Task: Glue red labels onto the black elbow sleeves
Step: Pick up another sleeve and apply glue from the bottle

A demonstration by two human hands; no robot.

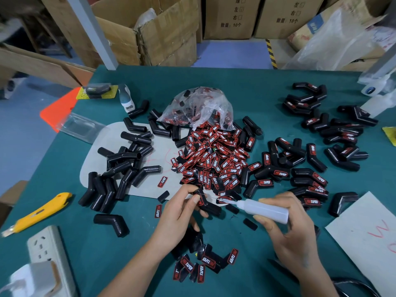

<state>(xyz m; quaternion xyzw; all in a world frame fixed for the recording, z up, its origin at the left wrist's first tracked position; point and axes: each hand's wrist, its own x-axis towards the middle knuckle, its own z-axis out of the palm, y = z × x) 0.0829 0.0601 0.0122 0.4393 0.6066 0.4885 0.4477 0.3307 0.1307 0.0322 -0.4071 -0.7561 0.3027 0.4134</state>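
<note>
My left hand (pixel 182 207) grips a black elbow sleeve (pixel 211 207) with a red label under the thumb. My right hand (pixel 287 228) holds a clear glue bottle (pixel 262 210), its nozzle pointing left at that sleeve. A big heap of red labels (pixel 211 159) spills from a plastic bag (pixel 197 106) mid-table. Unlabelled black sleeves (pixel 122 166) lie in a pile at the left. Labelled sleeves (pixel 310 168) are spread at the right. A few labels (pixel 199 267) lie near the table's front edge.
A yellow utility knife (pixel 40 212) and a white power strip (pixel 47 251) lie front left. A white card (pixel 368 239) sits front right. Cardboard boxes (pixel 167 33) stand behind the green table (pixel 257 82). White bottles (pixel 375 97) stand far right.
</note>
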